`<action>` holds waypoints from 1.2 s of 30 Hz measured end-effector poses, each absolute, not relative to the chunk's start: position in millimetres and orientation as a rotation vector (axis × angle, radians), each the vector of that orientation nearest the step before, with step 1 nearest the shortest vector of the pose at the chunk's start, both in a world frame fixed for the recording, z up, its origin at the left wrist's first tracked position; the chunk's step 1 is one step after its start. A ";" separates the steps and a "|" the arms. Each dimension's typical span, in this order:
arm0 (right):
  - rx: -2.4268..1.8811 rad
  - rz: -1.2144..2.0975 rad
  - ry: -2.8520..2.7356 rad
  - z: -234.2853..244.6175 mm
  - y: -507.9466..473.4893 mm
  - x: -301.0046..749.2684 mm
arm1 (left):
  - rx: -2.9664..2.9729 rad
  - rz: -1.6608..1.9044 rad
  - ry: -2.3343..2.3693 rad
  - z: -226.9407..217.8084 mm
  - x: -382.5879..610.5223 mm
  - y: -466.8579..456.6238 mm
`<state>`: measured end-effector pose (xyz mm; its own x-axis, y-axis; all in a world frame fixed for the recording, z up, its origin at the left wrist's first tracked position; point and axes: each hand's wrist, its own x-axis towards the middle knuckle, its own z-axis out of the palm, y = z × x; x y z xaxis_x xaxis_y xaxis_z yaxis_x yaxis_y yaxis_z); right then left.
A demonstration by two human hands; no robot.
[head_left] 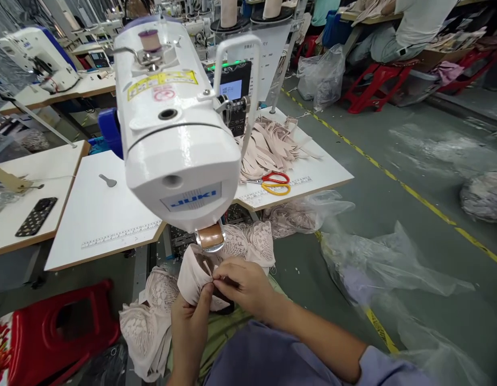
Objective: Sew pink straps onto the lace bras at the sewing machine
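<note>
My left hand (192, 321) is closed on a pale beige bra cup (190, 276), with the thumb pressed on its front edge. My right hand (244, 284) pinches the edge of the same bra just to the right, thumb and forefinger together. Directly above, the white sewing machine (179, 177) points its head toward me. Its rounded metal end (210, 237) sits close over the bra cup. More lace bras, one bundle (146, 316) to the left and another (252, 244) behind my right hand, hang around my lap. The far side of the held bra is hidden.
Red-and-yellow scissors (275, 183) lie beside a heap of beige fabric strips (272, 147) on the white table (320, 179). At lower left stands a red stool (43, 332). Plastic bags (385, 262) lie on the floor at right. A seated person (417, 32) is in the background.
</note>
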<state>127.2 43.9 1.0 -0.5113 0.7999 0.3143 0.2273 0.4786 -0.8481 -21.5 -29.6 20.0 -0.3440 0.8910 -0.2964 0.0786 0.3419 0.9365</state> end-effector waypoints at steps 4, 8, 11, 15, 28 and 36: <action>-0.759 0.985 -2.121 5.7 55.8 132.8 | 1.045 0.993 1.686 20.0 -29.1 -27.1; -0.734 1.034 -2.159 7.1 60.6 135.1 | 1.163 0.978 1.686 17.5 -32.9 -27.7; -0.770 1.174 -2.080 6.2 57.9 136.4 | 1.185 0.984 1.664 16.5 -33.7 -28.9; -0.865 1.282 -1.969 6.6 52.1 139.1 | 1.094 0.984 1.636 16.4 -33.7 -28.5; -0.890 1.209 -1.981 9.6 51.7 138.2 | 1.017 0.994 1.558 8.0 -34.0 -26.0; -0.861 1.165 -1.999 10.8 53.1 143.5 | 1.101 0.926 1.630 9.1 -34.6 -22.4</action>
